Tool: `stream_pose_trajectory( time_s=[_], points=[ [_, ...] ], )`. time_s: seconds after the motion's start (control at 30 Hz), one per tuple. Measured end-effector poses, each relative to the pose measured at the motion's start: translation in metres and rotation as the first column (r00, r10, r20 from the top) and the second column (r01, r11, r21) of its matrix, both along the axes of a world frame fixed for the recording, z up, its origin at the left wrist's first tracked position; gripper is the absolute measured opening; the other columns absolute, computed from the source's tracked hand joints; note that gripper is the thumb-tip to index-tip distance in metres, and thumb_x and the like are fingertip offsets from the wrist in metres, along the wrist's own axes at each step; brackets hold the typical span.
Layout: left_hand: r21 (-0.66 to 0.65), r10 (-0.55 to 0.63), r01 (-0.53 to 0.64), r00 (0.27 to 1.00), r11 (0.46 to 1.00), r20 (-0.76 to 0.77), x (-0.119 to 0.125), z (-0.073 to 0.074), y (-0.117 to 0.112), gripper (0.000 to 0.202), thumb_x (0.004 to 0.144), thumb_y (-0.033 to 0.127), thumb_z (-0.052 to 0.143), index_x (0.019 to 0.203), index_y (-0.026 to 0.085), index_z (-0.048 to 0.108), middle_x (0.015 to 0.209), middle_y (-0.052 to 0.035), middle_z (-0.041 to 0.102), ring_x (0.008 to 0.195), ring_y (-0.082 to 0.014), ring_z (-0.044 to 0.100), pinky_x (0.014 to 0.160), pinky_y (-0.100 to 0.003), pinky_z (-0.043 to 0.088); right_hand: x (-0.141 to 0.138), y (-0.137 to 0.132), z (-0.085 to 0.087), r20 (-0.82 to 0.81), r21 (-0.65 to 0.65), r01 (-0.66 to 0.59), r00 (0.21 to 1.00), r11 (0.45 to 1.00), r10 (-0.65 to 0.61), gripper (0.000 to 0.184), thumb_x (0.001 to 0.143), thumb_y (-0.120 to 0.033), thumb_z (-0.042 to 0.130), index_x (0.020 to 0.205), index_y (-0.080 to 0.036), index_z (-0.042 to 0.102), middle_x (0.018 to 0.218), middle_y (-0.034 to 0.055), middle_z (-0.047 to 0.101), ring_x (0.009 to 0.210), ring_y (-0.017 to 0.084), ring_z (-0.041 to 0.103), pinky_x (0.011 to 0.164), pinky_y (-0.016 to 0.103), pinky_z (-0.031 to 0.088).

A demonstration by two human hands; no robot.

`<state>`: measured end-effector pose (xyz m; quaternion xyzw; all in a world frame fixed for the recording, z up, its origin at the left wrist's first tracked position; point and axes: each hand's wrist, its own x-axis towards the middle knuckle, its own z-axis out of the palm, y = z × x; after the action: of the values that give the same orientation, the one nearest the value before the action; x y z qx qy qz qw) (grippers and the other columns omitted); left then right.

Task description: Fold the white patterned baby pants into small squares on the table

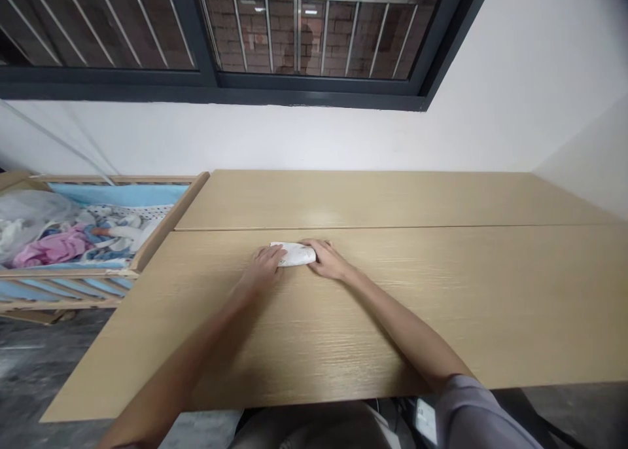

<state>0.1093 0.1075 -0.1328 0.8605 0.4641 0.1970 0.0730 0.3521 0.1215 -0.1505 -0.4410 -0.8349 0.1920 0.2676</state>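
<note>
A small folded white cloth (294, 254) lies on the light wooden table (441, 305), near the seam between its two boards. My left hand (265, 269) rests on the cloth's left end, fingers curled over its edge. My right hand (326, 259) presses on its right end, with the fingers bent around it. Both arms reach forward from the table's near edge.
A wooden cot (93, 239) with a blue lining stands against the table's left side, holding a heap of clothes, pink and white among them. A white wall and a barred window (220, 36) are behind. Grey floor shows at lower left.
</note>
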Motion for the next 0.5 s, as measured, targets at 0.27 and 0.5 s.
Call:
stream_pose_trajectory(
  time_s=[0.27,0.5],
  points=[
    [-0.317,0.3,-0.205,0.909,0.926,0.29,0.002,0.035,-0.03,0.051,0.089,0.046,0.062,0.129,0.02,0.045,0.094,-0.003,0.075,0.078,-0.0199,0.073,0.067,-0.031,0.057,-0.008,0.019,0.039,-0.556,-0.302,0.0,0.812,0.953,-0.176,0.044,0.089,-0.039,0.058,0.127,-0.022,0.045,0.085,-0.0004,0.062,0.074,0.018,0.06,0.068,0.031,0.05],
    [-0.323,0.39,-0.343,0.917,0.882,0.09,0.017,0.009,-0.047,0.036,0.089,0.042,0.063,0.113,0.017,0.053,0.099,-0.0114,0.073,0.084,-0.0265,0.072,0.068,-0.036,0.053,-0.018,0.04,0.006,-0.349,-0.344,0.058,0.919,0.937,-0.185,0.043,0.077,-0.037,0.075,0.108,-0.016,0.055,0.099,0.0042,0.059,0.073,0.014,0.056,0.068,0.03,0.05]
  ],
)
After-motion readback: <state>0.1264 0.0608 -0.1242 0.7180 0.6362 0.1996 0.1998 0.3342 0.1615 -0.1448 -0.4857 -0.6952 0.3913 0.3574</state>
